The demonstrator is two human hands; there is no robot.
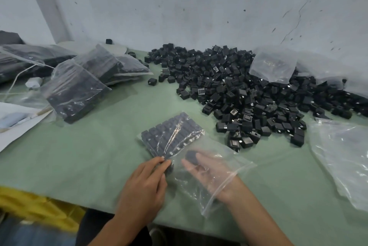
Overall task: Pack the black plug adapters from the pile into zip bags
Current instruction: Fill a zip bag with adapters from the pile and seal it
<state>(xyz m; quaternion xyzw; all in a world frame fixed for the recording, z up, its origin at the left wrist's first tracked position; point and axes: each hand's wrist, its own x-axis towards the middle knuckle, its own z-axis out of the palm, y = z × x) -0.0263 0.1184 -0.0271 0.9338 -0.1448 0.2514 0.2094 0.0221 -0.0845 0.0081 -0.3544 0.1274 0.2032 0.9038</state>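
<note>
Right hand (207, 172) inside diagonal zip bag (219, 152)

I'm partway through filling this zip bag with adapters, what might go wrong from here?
The right hand, holding an adapter inside the zip bag, could knock the packed rows askew. The left hand pinches only the bag's edge, so the bag may slide on the green table.

Pale grey scuffed wall (199, 2) with a crack at right, green-covered table (79, 156), yellow crate (35, 206) below
</note>
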